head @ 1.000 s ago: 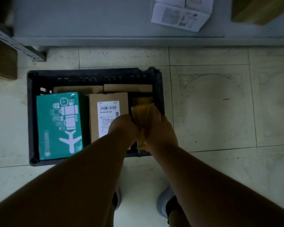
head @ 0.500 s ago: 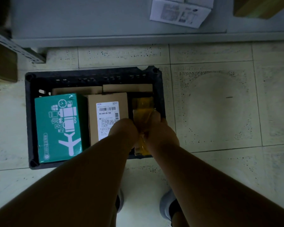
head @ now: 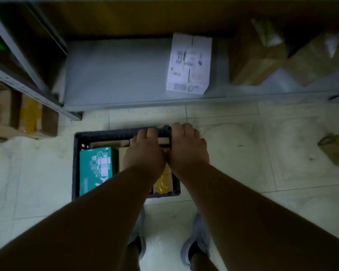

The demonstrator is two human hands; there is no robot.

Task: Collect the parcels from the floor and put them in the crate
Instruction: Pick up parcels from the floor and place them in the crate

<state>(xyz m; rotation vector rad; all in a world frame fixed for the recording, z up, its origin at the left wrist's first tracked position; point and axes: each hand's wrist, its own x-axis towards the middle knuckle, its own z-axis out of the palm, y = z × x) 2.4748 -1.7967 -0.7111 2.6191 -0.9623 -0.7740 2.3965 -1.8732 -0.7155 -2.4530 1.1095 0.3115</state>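
Two hands hover over the crate [head: 76, 165]'s right end, above the yellow-taped parcel [head: 163, 182] wedged there. One risk: that parcel stands on edge in a tight slot and could tip or ride up. Another brown parcel [head: 336, 149] (far right) waits on the floor. Left hand [head: 145, 153] and right hand [head: 187, 147] look loosely spread, holding nothing.

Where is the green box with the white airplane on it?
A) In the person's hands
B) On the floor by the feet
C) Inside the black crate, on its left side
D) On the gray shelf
C: the green box lies inside the black crate, against its left wall.
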